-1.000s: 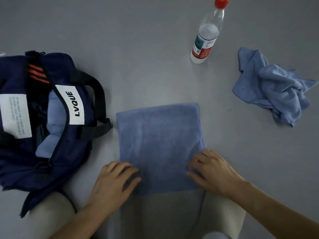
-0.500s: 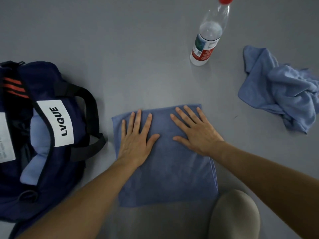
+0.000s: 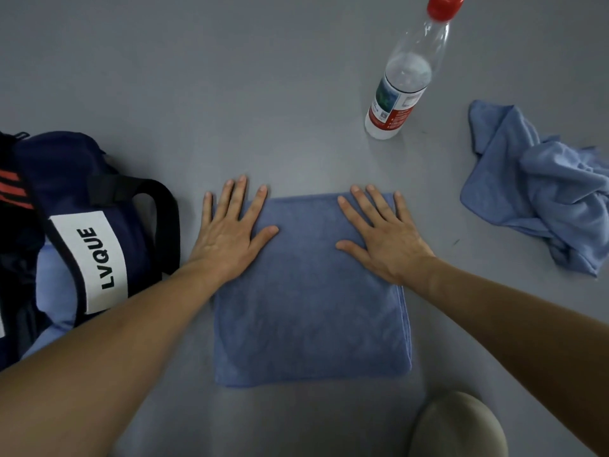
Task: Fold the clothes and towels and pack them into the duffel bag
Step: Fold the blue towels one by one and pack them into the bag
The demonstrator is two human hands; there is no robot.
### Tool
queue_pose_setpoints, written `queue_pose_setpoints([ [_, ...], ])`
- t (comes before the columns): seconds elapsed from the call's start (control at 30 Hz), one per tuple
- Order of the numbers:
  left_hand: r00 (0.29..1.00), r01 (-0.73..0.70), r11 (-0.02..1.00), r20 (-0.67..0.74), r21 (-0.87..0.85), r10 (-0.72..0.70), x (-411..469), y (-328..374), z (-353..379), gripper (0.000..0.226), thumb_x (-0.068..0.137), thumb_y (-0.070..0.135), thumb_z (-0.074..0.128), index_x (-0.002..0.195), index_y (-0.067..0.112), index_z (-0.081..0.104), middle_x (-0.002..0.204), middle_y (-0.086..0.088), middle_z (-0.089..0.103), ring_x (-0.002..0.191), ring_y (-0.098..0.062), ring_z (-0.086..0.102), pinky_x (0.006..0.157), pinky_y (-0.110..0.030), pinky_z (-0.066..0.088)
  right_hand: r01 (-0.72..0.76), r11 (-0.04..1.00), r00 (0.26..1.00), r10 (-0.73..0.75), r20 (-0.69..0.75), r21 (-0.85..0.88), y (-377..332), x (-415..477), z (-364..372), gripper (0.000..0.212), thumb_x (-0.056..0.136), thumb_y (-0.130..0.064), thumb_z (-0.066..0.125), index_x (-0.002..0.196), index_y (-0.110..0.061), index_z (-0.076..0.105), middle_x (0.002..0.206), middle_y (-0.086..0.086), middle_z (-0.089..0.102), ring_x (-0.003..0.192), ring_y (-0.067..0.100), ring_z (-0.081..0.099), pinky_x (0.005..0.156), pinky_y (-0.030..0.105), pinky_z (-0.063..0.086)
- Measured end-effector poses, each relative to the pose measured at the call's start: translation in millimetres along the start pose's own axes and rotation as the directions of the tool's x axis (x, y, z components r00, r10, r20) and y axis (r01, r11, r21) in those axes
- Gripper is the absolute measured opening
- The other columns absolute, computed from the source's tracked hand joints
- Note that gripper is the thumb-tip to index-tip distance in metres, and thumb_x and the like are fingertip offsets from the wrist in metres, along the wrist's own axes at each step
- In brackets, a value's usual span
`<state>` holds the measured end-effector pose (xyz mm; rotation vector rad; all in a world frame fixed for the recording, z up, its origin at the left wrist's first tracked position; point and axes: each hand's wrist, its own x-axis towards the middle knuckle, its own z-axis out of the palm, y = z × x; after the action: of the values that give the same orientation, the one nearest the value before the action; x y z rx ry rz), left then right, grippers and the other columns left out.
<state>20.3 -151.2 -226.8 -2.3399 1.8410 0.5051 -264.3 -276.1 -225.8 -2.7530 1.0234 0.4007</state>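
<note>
**Folded towel, pressed flat: ready for the bag**

- Item: folded towel (image 3: 309, 308), blue, lying square on the grey floor (image 3: 230, 94) directly in front of me, its near edge toward my knee (image 3: 458, 423).
- Left grip (image 3: 230, 239): open, palm down, fingers spread over the towel's far-left corner, with the fingertips running off onto the floor.
- Right grip (image 3: 382, 245): open, palm down, flat on the far-right corner. Neither grip is holding anything.
- Change: a second ago both grips were curled on the towel's near edge and the towel lay longer. Half a second ago that edge had gone over to the far edge, with my palms close together near the middle. Now the palms have slid apart to the two far corners.
- Reading: the fold is made and I am smoothing it. This towel looks about done, and I judge the next step is to lift it into the bag.
- Duffel bag (image 3: 66, 179): navy, open, on the left side of the floor just beside the towel, with a light-blue item (image 3: 52, 285) already inside.
- Outstanding: crumpled towel (image 3: 540, 192), far right, unfolded.
- Other: water bottle (image 3: 398, 94), upright, on the far side.
</note>
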Motion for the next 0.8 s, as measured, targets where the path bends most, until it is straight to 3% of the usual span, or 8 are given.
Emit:
queue_pose_setpoints([
  [0.1,1.0,-0.007,1.0,0.002,-0.018,0.007,1,0,-1,0.073,0.094,0.071,0.001,0.158,0.038,-0.009,0.167,-0.001,-0.016,0.154,-0.022,-0.015,0.123,-0.05,-0.009,-0.026,0.999,0.999,0.025,0.026,0.028,2,5,-9,0.069,0.097,-0.062,-0.004,0.159,-0.032,-0.005,0.168,-0.001,-0.001,0.155,0.022,-0.003,0.123,0.054,0.001],
  [0.2,0.996,-0.045,0.998,-0.085,-0.04,0.042,1,-10,-7,0.065,0.101,0.052,0.013,0.159,0.026,0.025,0.167,-0.011,0.016,0.153,-0.033,0.015,0.122,-0.054,0.011,-0.037,0.996,0.999,0.036,0.007,0.08,9,10,-22,0.063,0.1,-0.049,0.007,0.158,-0.029,0.023,0.165,0.003,0.023,0.151,0.026,0.02,0.121,0.052,0.018],
  [0.3,0.963,-0.117,0.992,-0.25,-0.048,0.101,-4,-30,-13,0.049,0.098,0.03,0.036,0.14,0.017,0.058,0.144,-0.017,0.053,0.126,-0.042,0.052,0.106,-0.053,0.041,-0.013,0.994,0.99,0.029,-0.139,0.112,22,12,-25,0.044,0.1,-0.03,0.042,0.142,-0.022,0.054,0.146,0.01,0.051,0.13,0.036,0.049,0.106,0.05,0.04],
  [0.37,0.943,-0.073,0.993,-0.33,-0.091,0.039,-7,-41,-19,0.035,0.096,0.019,0.052,0.126,0.018,0.069,0.122,-0.012,0.064,0.103,-0.042,0.06,0.093,-0.049,0.049,-0.064,0.978,0.973,0.105,-0.205,0.2,27,15,-29,0.035,0.097,-0.02,0.057,0.132,-0.018,0.063,0.131,0.012,0.058,0.115,0.037,0.054,0.098,0.049,0.047],
  [0.47,0.966,0.025,0.978,-0.248,-0.207,-0.077,0,-46,-34,0.028,0.087,0.012,0.072,0.114,0.019,0.071,0.103,-0.008,0.066,0.094,-0.037,0.061,0.091,-0.045,0.049,-0.143,0.941,0.971,0.194,-0.14,0.308,27,28,-44,0.029,0.095,-0.018,0.058,0.123,-0.018,0.062,0.116,0.009,0.058,0.107,0.032,0.052,0.094,0.047,0.045],
  [0.57,0.982,0.135,0.94,-0.083,-0.313,-0.169,15,-43,-49,0.019,0.085,0.014,0.076,0.102,0.019,0.069,0.091,-0.002,0.068,0.089,-0.027,0.064,0.084,-0.036,0.048,-0.19,0.929,0.979,0.202,-0.007,0.317,26,42,-57,0.023,0.095,-0.017,0.057,0.117,-0.019,0.057,0.112,0.008,0.063,0.105,0.03,0.054,0.092,0.041,0.046],
  [0.63,0.984,0.169,0.945,-0.014,-0.28,-0.18,23,-44,-54,0.01,0.087,0.018,0.074,0.095,0.02,0.069,0.089,0.0,0.067,0.09,-0.026,0.064,0.077,-0.033,0.046,-0.195,0.93,0.981,0.192,0.043,0.31,27,47,-61,0.021,0.095,-0.016,0.057,0.116,-0.016,0.058,0.111,0.009,0.064,0.104,0.031,0.056,0.089,0.042,0.049],
  [0.8,0.954,0.124,0.932,-0.219,-0.34,-0.206,14,-42,-74,0.006,0.091,0.015,0.067,0.097,0.014,0.067,0.101,-0.009,0.065,0.097,-0.03,0.06,0.084,-0.039,0.045,-0.214,0.902,0.957,0.27,-0.103,0.375,36,41,-69,0.017,0.095,-0.014,0.054,0.105,-0.012,0.067,0.108,0.01,0.063,0.104,0.031,0.055,0.079,0.036,0.045],
])
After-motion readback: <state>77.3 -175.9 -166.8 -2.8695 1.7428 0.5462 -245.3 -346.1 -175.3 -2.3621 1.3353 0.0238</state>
